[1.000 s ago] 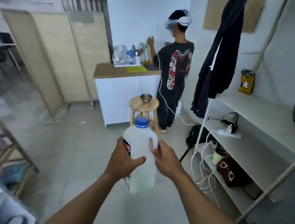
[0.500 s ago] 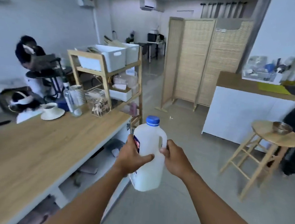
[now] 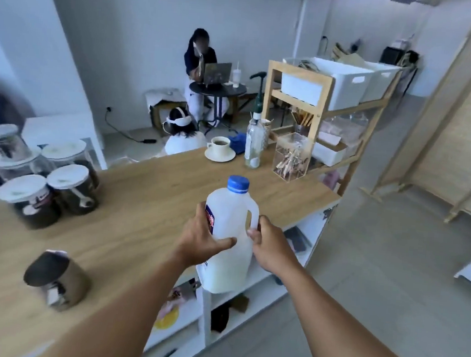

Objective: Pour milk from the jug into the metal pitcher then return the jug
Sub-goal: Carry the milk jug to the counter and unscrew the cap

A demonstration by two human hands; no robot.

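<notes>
I hold a white plastic milk jug [image 3: 228, 246] with a blue cap upright in front of me, over the right edge of a long wooden counter [image 3: 147, 199]. My left hand [image 3: 203, 239] wraps the jug's labelled side. My right hand [image 3: 269, 245] grips its handle. The jug is roughly half full of milk. A metal pitcher [image 3: 56, 280] stands on the counter at the lower left, blurred, well left of the jug.
Several lidded jars [image 3: 54, 188] stand at the counter's left. A cup on a saucer [image 3: 220, 148], a pump bottle [image 3: 254, 143] and a clear box [image 3: 291, 156] sit at its far end. A wooden shelf rack [image 3: 328, 101] holds white bins. Two people sit beyond.
The view has swung left from the room with the stool to the wooden counter, which is now close below. The jug stays upright in both hands.
</notes>
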